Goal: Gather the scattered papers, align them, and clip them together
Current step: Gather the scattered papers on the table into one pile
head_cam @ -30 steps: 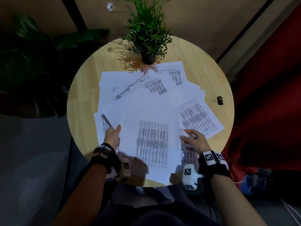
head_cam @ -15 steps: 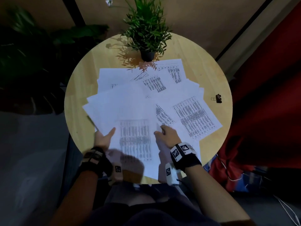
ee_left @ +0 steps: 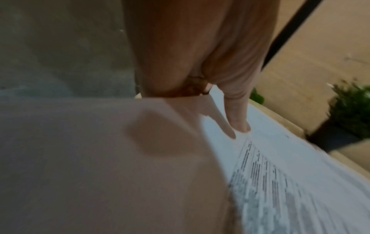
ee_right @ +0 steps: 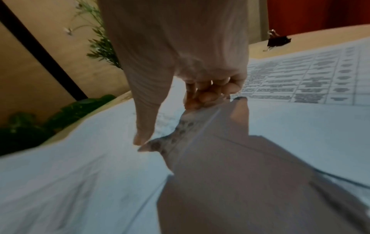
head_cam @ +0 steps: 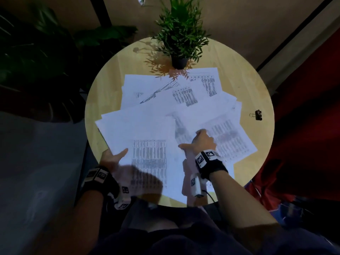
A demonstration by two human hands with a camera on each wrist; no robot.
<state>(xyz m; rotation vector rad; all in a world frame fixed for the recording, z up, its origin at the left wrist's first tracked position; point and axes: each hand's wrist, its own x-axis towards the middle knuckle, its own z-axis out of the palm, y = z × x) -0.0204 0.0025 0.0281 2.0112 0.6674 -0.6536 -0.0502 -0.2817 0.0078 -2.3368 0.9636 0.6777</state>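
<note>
Several white printed papers (head_cam: 147, 129) lie fanned over a round wooden table (head_cam: 110, 85). My left hand (head_cam: 114, 156) holds the near-left sheets at their edge. Its thumb (ee_left: 238, 123) lies on top and its fingers are hidden beneath. My right hand (head_cam: 201, 142) rests on the sheets right of centre with its fingers (ee_right: 204, 96) curled onto a raised sheet. The thumb tip presses that sheet's corner. A black binder clip (head_cam: 258, 115) lies on bare wood by the right rim, also in the right wrist view as binder clip (ee_right: 279, 40), beyond the hand.
A potted green plant (head_cam: 181, 34) stands at the far edge, its pot touching the farthest sheets. Bare wood shows along the left and right rims. Large dark leaves fill the floor on the left, red fabric the right. My lap is below the near rim.
My left hand has taken the near-left sheets between thumb and fingers and shifted them left. My right hand slid left over the papers, then moved forward onto the sheets right of centre.
</note>
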